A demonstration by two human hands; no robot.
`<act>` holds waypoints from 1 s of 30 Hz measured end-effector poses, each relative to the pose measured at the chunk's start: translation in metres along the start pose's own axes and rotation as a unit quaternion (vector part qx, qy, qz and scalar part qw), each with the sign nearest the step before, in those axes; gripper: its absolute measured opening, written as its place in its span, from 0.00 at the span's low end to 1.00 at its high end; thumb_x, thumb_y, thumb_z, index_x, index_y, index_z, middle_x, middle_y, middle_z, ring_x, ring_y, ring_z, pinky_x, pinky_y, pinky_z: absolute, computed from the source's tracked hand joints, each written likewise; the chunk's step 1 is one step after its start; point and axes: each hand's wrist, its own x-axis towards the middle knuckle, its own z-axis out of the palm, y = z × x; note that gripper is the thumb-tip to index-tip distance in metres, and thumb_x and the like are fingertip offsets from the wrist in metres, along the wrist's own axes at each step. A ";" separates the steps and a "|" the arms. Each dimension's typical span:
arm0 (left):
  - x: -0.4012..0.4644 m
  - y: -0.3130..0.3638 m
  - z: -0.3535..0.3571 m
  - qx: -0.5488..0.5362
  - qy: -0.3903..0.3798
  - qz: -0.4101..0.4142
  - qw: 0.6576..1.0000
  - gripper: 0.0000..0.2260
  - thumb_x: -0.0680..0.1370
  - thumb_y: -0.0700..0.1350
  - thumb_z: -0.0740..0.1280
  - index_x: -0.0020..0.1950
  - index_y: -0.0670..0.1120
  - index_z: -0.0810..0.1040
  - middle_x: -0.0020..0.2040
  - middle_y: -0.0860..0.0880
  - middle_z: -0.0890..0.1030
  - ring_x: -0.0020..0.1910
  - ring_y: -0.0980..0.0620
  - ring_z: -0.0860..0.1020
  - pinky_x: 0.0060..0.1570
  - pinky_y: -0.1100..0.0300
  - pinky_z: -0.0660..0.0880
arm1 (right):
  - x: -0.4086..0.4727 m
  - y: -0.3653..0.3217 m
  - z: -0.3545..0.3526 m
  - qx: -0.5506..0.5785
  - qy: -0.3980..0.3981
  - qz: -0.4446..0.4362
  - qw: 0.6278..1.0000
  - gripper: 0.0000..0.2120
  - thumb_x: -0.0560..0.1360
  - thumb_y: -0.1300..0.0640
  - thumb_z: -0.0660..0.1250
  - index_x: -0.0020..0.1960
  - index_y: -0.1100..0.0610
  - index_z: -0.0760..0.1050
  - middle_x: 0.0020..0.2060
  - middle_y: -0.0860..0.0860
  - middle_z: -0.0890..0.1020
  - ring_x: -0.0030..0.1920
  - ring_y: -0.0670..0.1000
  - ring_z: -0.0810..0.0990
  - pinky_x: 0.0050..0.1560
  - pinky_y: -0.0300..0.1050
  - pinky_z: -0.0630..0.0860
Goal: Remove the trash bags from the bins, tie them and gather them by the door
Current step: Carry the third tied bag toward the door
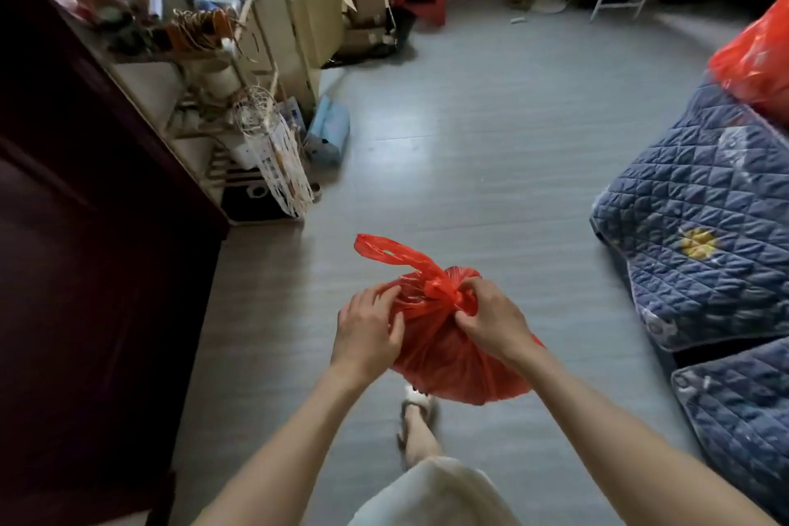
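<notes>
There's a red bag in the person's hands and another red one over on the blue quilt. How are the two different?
The held red bag hangs in the air between both hands; the red bag on the quilt rests on the blue quilt, untouched. The held one is gathered at the neck, a handle loop sticking up, with the right hand pinching the knot and the left hand on its side. The other is cut off by the picture's edge, so its top is hidden. Both are thin, glossy red plastic.

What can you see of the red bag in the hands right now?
The red bag is thin, translucent, crinkled plastic, bulging with contents and held in the air above the grey floor. Its neck is gathered at the top; one handle loop sticks up to the left. The right hand pinches the gathered neck; the left hand presses its side.
</notes>
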 end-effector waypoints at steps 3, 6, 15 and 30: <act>0.106 0.012 0.001 0.003 -0.049 0.013 0.999 0.25 0.73 0.55 0.51 0.67 0.50 0.70 0.64 0.48 0.73 0.64 0.46 0.71 0.63 0.53 0.65 | 0.095 0.012 -0.027 0.003 -0.004 0.025 1.000 0.15 0.70 0.57 0.65 0.56 0.56 0.72 0.55 0.55 0.77 0.57 0.57 0.76 0.52 0.48 0.72; 0.206 0.038 0.000 0.006 -0.078 0.041 0.996 0.21 0.75 0.51 0.56 0.68 0.51 0.68 0.66 0.50 0.72 0.65 0.47 0.69 0.65 0.54 0.64 | 0.179 0.019 -0.063 -0.005 0.007 0.037 0.999 0.15 0.69 0.57 0.65 0.56 0.55 0.71 0.54 0.55 0.76 0.56 0.58 0.76 0.52 0.49 0.73; 0.481 0.101 0.010 0.030 -0.040 0.134 0.990 0.20 0.71 0.53 0.57 0.59 0.50 0.77 0.55 0.47 0.80 0.52 0.44 0.79 0.51 0.51 0.75 | 0.425 0.036 -0.173 0.024 0.079 0.079 0.993 0.14 0.69 0.57 0.65 0.54 0.55 0.72 0.53 0.54 0.77 0.55 0.56 0.76 0.51 0.46 0.72; 0.946 0.286 0.062 0.051 -0.172 0.281 0.943 0.32 0.69 0.65 0.46 0.67 0.54 0.69 0.66 0.50 0.73 0.65 0.45 0.71 0.62 0.52 0.67 | 0.794 0.149 -0.377 0.094 0.173 0.212 0.957 0.15 0.70 0.57 0.67 0.56 0.54 0.71 0.55 0.52 0.75 0.55 0.54 0.76 0.51 0.44 0.71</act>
